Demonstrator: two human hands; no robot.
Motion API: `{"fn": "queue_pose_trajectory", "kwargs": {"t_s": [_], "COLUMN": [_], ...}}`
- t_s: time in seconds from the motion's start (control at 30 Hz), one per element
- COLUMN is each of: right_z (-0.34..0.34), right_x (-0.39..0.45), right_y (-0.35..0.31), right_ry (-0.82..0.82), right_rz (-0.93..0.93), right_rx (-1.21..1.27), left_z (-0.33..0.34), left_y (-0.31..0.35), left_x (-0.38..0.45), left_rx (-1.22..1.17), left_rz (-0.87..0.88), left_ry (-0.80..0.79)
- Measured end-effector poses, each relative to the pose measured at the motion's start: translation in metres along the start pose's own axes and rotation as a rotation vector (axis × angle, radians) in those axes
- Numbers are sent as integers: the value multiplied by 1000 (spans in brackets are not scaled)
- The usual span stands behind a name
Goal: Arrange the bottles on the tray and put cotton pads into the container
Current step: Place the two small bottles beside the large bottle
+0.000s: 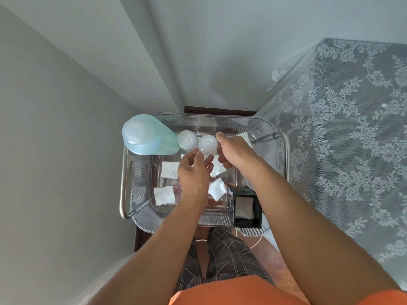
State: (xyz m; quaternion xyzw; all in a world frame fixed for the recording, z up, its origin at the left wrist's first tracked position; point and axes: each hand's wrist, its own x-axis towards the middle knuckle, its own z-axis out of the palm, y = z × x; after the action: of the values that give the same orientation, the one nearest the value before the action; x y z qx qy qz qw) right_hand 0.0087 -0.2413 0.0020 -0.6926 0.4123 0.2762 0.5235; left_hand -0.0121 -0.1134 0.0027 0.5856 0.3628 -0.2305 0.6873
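Observation:
A clear ribbed tray (220,119) holds a big blue-green bottle (145,136) at its back left. Beside that stands a small clear bottle with a white cap (187,139). My right hand (233,150) wraps around a second small white-capped bottle (208,143), thumb behind it and fingers in front. My left hand (192,172) is just in front of that bottle, fingers apart, their tips touching its near side. Several white cotton pads (169,169) lie loose on the tray floor. A black container (256,208) at the front right has white pads inside.
The tray sits on a small stand with a metal rail (122,194). A lace-covered surface (352,128) rises close on the right. Grey walls stand close on the left and behind. My legs and orange shirt fill the bottom of the view.

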Motion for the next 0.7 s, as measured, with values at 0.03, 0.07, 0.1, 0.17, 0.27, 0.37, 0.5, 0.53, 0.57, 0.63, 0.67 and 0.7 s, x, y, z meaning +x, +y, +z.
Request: {"fn": "queue_pose_trajectory", "kwargs": {"t_s": [0.03,0.07,0.1,0.17,0.27,0.37,0.5,0.53,0.57,0.63,0.67,0.7], "right_z": [1,0,0,-1,-6,-11,-19,-20,-19,-17,-16,-14], "right_x": [2,4,5,4,-2,-5,-3,-2,-1,3,4,6], "right_y": [-1,-1,0,6,17,31,40,40,39,38,38,40], "right_ry": [-1,1,3,13,44,188,300,310,318,335,343,349], "right_rz": [4,-5,-26,-74,-154,-169,-172,-161,-141,-82,-53,-28], "right_rx": [26,50,70,71,-97,-350,-596,-610,-614,-608,-602,-592], "left_z": [1,2,3,6,10,13,13,12,13,15,18,20], "left_y": [0,0,-2,-6,-12,-18,-29,-32,-34,-36,-37,-38], "left_x": [1,2,3,6,10,12,13,15,16,20,24,28], "left_rx": [-16,-16,-7,16,24,101,349,491,641,862,942,1014], "left_rz": [0,0,0,-9,-19,7,107,177,243,336,366,394], "left_ry": [8,16,26,36,33,25,-46,-85,-134,-241,-286,-320]}}
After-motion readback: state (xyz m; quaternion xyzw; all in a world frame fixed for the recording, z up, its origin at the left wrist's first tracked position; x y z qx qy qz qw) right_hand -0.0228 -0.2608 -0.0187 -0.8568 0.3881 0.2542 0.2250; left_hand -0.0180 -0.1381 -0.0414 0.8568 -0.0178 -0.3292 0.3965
